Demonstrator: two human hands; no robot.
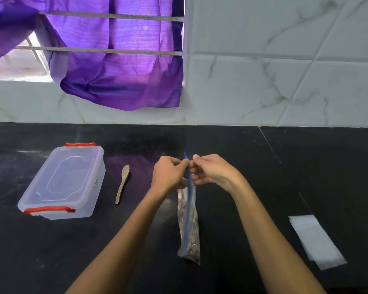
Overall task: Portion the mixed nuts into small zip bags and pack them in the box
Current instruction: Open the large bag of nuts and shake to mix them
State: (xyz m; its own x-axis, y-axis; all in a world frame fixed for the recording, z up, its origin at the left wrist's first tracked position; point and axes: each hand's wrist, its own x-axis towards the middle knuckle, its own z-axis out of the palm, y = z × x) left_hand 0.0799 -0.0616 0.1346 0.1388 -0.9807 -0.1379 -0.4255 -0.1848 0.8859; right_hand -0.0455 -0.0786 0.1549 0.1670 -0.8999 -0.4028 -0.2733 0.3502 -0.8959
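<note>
A person's two bare forearms reached forward over a black stone countertop [242,149]. Both hands met at the centre of the view, gripping the top of a clear zip bag of mixed nuts [189,225]. The left hand [168,172] pinched the bag's upper edge from the left, fingers curled inward. The right hand [210,169] pinched the same edge from the right, so the fingertips of both hands nearly touched across the blue zip strip [187,209], which showed as a thin line running down the bag. The bag was seen edge-on, its top held up in the hands and its bottom end resting on the counter between the forearms. Whether the seal was closed could not be told.

To the left sat a clear plastic storage box [64,183] with its lid on and red clips at both ends. Just to the right of the box, apart from it, a small wooden spoon [122,183] lay flat on the counter, bowl pointing away. Far right, well apart from the hands, a small stack of empty clear zip bags [317,240] lay flat.

Behind the counter rose a wall of white marble-patterned tiles [285,71]. At upper left, a purple cloth [119,66] hung over the bars of a window.
</note>
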